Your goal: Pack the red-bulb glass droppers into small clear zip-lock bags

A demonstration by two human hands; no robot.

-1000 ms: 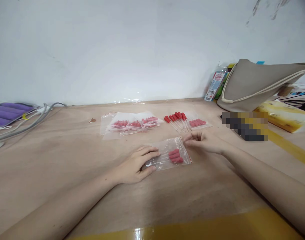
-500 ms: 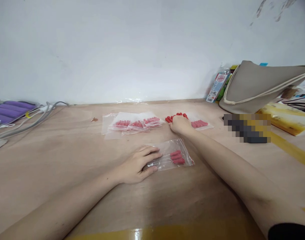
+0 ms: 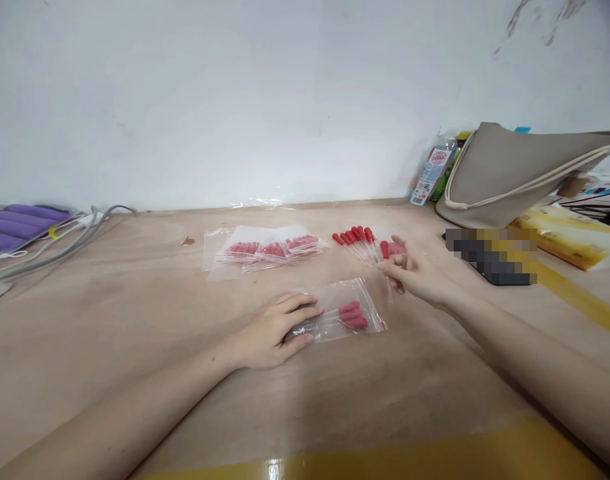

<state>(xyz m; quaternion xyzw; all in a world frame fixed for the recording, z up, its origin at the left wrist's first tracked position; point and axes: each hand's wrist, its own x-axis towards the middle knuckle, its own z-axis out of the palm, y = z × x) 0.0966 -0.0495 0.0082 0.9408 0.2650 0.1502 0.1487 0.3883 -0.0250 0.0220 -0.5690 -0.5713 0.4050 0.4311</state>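
My left hand (image 3: 277, 330) lies on the closed end of a clear zip bag (image 3: 342, 313) that holds three red-bulbed droppers, pinning it to the wooden table (image 3: 135, 313). My right hand (image 3: 415, 273) hovers just right of the bag's open end, fingers pinched on one red-bulbed dropper (image 3: 385, 257). Behind it lies a loose row of several red-bulbed droppers (image 3: 357, 240). Filled zip bags (image 3: 265, 248) are stacked to the left of that row.
A grey bag (image 3: 509, 170) with a rope handle stands at the back right, with packets (image 3: 435, 170) behind it and a yellow pack (image 3: 565, 233) beside it. Grey cables (image 3: 59, 243) and purple items (image 3: 15, 223) lie at the far left. A yellow stripe (image 3: 385, 460) marks the table's near edge.
My right hand reached back to the loose droppers, pinched one and has drawn back toward the bag's open end. My left hand has stayed on the bag.
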